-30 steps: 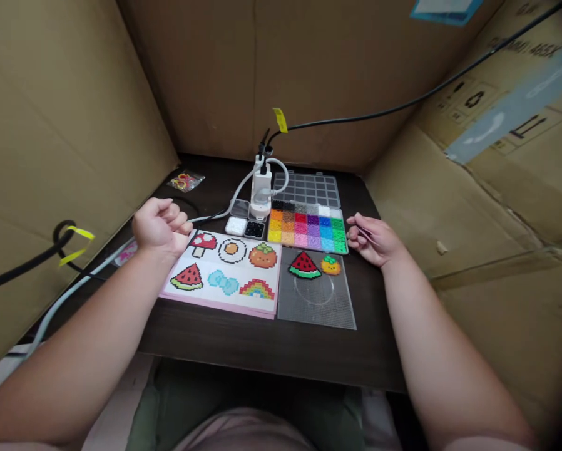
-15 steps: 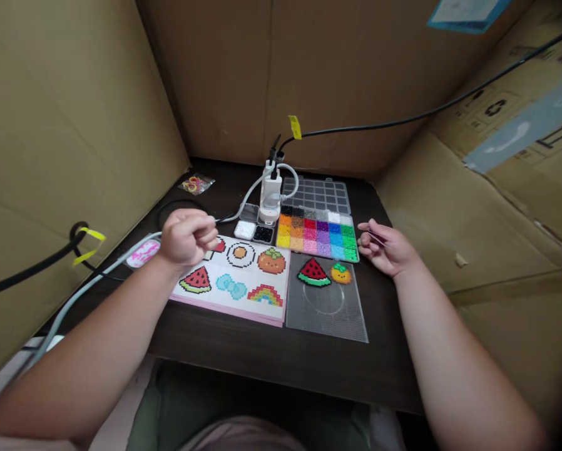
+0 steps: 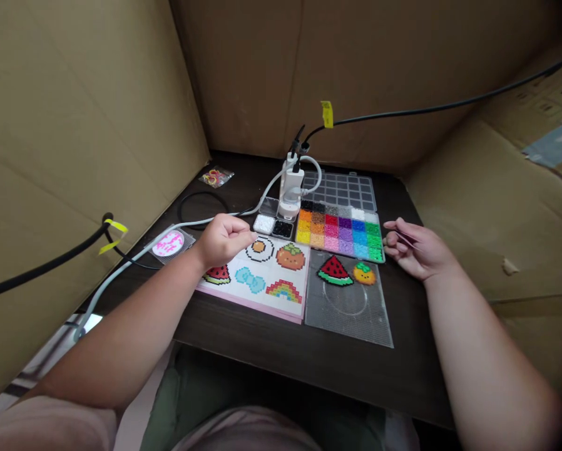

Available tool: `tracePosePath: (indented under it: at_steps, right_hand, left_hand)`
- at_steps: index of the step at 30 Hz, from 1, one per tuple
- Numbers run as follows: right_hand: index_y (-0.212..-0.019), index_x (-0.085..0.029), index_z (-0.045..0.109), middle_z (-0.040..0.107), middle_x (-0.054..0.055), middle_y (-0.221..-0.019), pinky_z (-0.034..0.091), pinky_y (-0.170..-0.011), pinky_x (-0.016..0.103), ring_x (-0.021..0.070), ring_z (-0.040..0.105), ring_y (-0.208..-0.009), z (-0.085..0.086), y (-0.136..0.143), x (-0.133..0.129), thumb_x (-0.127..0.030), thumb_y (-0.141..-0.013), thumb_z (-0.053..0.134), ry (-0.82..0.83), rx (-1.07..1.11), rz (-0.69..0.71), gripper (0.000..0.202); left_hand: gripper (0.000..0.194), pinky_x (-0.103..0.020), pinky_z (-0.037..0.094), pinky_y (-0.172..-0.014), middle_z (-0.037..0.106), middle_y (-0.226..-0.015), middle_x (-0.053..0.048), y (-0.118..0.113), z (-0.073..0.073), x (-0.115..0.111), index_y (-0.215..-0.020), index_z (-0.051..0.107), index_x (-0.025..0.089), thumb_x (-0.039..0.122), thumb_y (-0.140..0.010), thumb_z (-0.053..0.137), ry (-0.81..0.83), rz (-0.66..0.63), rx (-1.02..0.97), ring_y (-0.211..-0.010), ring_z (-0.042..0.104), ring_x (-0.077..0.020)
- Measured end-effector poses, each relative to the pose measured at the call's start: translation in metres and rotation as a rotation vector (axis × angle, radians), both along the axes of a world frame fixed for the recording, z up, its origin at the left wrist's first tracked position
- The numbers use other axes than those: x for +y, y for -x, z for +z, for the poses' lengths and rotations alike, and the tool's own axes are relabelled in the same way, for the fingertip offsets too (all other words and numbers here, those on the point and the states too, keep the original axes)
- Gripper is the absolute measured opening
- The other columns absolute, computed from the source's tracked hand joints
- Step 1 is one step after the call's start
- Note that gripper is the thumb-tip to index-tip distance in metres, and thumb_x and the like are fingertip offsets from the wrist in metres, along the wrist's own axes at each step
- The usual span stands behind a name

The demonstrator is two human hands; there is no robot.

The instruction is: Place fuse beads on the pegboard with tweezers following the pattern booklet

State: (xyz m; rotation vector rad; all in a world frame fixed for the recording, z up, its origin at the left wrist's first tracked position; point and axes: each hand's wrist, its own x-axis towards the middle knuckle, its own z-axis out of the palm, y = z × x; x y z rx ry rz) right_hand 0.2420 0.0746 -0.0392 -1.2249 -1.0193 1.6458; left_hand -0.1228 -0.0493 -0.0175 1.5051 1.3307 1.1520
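My left hand (image 3: pixel 225 240) is closed above the upper left of a pattern sheet (image 3: pixel 243 289); whether its fingers hold anything is hidden. Its fingertips are near the fried egg picture and a small box of white beads (image 3: pixel 264 224). A box of black beads (image 3: pixel 282 229) adjoins that one. My right hand (image 3: pixel 419 249) pinches thin tweezers (image 3: pixel 405 238), just right of the sorted bead case (image 3: pixel 344 227). On the clear pegboard (image 3: pixel 347 326) in front lie a bead watermelon slice (image 3: pixel 335 270) and an orange bead persimmon (image 3: pixel 364 273).
A white power adapter (image 3: pixel 290 191) with plugged cables stands behind the bead boxes. A grey cable (image 3: pixel 121 266) crosses the table's left side, near a pink-and-white round piece (image 3: pixel 167 243). A small bag (image 3: pixel 216 176) lies farther back. Cardboard walls (image 3: pixel 257 81) enclose the table.
The view has turned, shifting the table rightward in the picture. My left hand has moved right over the pattern sheet, towards the egg picture. My right hand keeps its pinch beside the bead case.
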Motion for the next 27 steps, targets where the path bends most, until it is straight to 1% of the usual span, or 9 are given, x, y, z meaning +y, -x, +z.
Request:
tracePosePath:
  at_steps: [2, 6, 9, 12, 16, 19, 24, 27]
  right_hand:
    - [-0.077, -0.018, 0.066, 0.053, 0.000, -0.049, 0.037, -0.037, 0.019, 0.0056, 0.034, -0.040, 0.000, 0.000, 0.000, -0.030, -0.080, 0.066, 0.001, 0.002, -0.005, 0.012]
    - [-0.077, -0.017, 0.066, 0.053, 0.000, -0.049, 0.038, -0.038, 0.018, 0.0051, 0.035, -0.040, 0.000, 0.001, 0.000, -0.027, -0.082, 0.063, 0.010, 0.011, -0.010, 0.012]
    - [-0.078, -0.017, 0.066, 0.053, 0.000, -0.049, 0.038, -0.037, 0.019, 0.0055, 0.034, -0.040, -0.001, 0.000, 0.000, -0.027, -0.082, 0.062, 0.003, 0.015, -0.005, 0.012]
    - [-0.079, -0.018, 0.066, 0.054, -0.001, -0.050, 0.038, -0.037, 0.020, 0.0056, 0.034, -0.039, -0.002, -0.001, 0.001, -0.029, -0.081, 0.064, -0.016, 0.011, 0.009, 0.011]
    - [-0.079, -0.018, 0.066, 0.054, -0.001, -0.050, 0.038, -0.037, 0.021, 0.0052, 0.034, -0.038, -0.004, -0.002, 0.002, -0.034, -0.077, 0.070, -0.035, 0.009, 0.023, 0.017]
    - [-0.080, -0.017, 0.065, 0.055, -0.001, -0.051, 0.038, -0.038, 0.020, 0.0051, 0.035, -0.038, -0.003, -0.002, 0.002, -0.036, -0.073, 0.073, -0.029, 0.017, 0.031, 0.022]
    - [-0.080, -0.018, 0.066, 0.056, -0.001, -0.051, 0.038, -0.038, 0.021, 0.0053, 0.035, -0.038, -0.003, -0.002, 0.002, -0.037, -0.072, 0.075, -0.028, 0.024, 0.026, 0.023]
    - [-0.080, -0.018, 0.066, 0.056, -0.001, -0.051, 0.037, -0.038, 0.022, 0.0054, 0.036, -0.038, -0.002, -0.002, 0.002, -0.038, -0.072, 0.075, -0.038, 0.020, 0.030, 0.023]
  left_hand:
    - [0.045, -0.025, 0.013, -0.043, 0.027, -0.039, 0.005, 0.000, -0.003, 0.001, -0.038, 0.031, 0.018, 0.025, -0.068, 0.064, 0.045, -0.030, -0.061, -0.040, 0.021, -0.0059]
    - [0.040, -0.024, 0.018, -0.039, 0.031, -0.037, 0.005, 0.001, -0.007, 0.002, -0.039, 0.037, 0.019, 0.028, -0.068, 0.062, 0.211, -0.136, -0.238, -0.036, 0.025, -0.0060]
    - [0.033, -0.023, 0.021, -0.037, 0.034, -0.037, 0.004, 0.000, -0.008, 0.002, -0.041, 0.039, 0.019, 0.025, -0.066, 0.060, 0.331, -0.191, -0.212, -0.033, 0.030, -0.0066]
    - [0.029, -0.023, 0.019, -0.034, 0.034, -0.035, 0.005, -0.005, -0.011, 0.003, -0.041, 0.038, 0.020, 0.021, -0.063, 0.057, 0.369, -0.174, -0.138, -0.031, 0.033, -0.0074]
    - [0.031, -0.022, 0.017, -0.032, 0.028, -0.033, 0.007, -0.012, -0.017, 0.005, -0.042, 0.031, 0.021, 0.021, -0.063, 0.055, 0.387, -0.125, -0.103, -0.028, 0.029, -0.0059]
    - [0.031, -0.021, 0.015, -0.032, 0.028, -0.033, 0.008, -0.016, -0.019, 0.005, -0.043, 0.030, 0.021, 0.022, -0.063, 0.053, 0.399, -0.075, -0.101, -0.028, 0.025, -0.0047]
    - [0.036, -0.021, 0.013, -0.032, 0.021, -0.036, 0.009, -0.019, -0.020, 0.005, -0.044, 0.027, 0.021, 0.024, -0.063, 0.058, 0.431, -0.018, -0.134, -0.029, 0.022, -0.0034]
    - [0.037, -0.021, 0.013, -0.033, 0.022, -0.037, 0.009, -0.021, -0.019, 0.005, -0.044, 0.027, 0.021, 0.024, -0.062, 0.059, 0.452, -0.003, -0.162, -0.030, 0.022, -0.0033]
